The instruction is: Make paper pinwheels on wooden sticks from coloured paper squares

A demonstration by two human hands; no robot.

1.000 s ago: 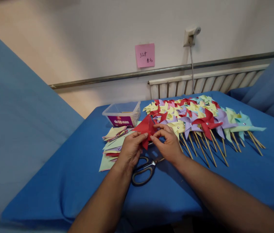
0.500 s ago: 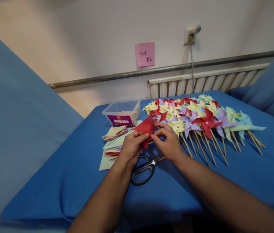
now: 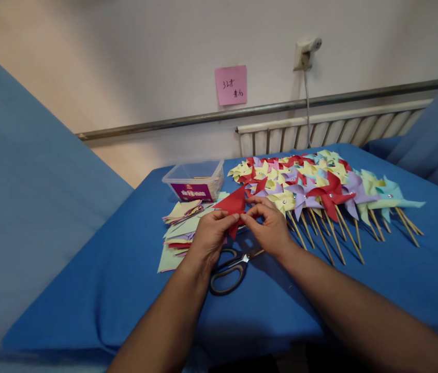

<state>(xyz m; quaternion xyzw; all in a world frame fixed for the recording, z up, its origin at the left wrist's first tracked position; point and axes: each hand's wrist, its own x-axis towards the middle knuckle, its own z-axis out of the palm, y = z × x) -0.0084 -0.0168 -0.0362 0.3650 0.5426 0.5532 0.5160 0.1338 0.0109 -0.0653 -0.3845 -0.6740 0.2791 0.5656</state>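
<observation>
Between my two hands is a sheet of red paper (image 3: 233, 201), partly folded, with pointed corners sticking up and down. My left hand (image 3: 212, 232) pinches its lower left part between thumb and fingers. From the other side my right hand (image 3: 267, 225) pinches the paper near its middle, fingertips almost meeting the left thumb. The fingers hide much of the fold. Beneath my hands, scissors (image 3: 230, 272) with dark handles lie on the blue cloth, their blades partly in shadow. Left of my left hand is a pile of coloured paper (image 3: 178, 228) in green, yellow, red and purple.
A clear plastic box (image 3: 193, 181) with a purple label stands behind the paper pile, thin sticks inside. Many finished paper pinwheels (image 3: 331, 196) on wooden sticks cover the right back of the blue-covered table (image 3: 126, 290). A radiator (image 3: 335, 129) and pipe run along the wall.
Both hands stay almost in place with the red paper. My right fingertips have shifted very slightly, and the paper's lower part shows a little less.
</observation>
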